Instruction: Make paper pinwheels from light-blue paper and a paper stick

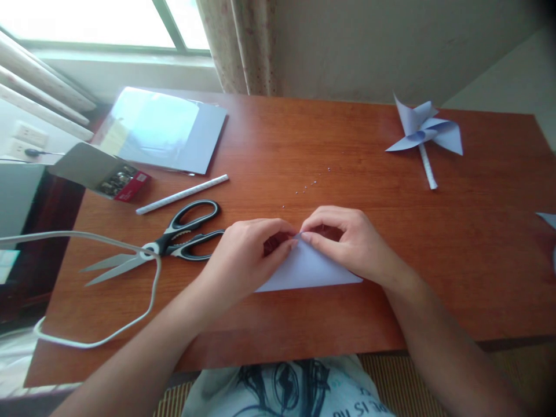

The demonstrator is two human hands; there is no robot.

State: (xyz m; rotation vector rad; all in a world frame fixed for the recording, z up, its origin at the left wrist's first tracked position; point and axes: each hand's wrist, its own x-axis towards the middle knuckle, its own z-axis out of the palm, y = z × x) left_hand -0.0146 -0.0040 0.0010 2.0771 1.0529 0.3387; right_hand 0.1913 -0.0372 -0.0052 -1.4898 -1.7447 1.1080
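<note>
Head view: the left hand [243, 255] and right hand [347, 240] each close fingertips on the apex of the folded paper [308, 271], flat on the desk [304, 150], pinning its layers together; scissors [174, 240] lie just left.

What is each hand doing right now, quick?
Left hand: closed, pinching the top corner of the pale blue folded paper triangle.
Right hand: closed, pinching that same corner.

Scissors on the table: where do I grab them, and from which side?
Likely the scissors' black handle loops, from the right: they lie nearest the left hand on the paper, while the open blades point left and a white cable crosses the pivot.
</note>
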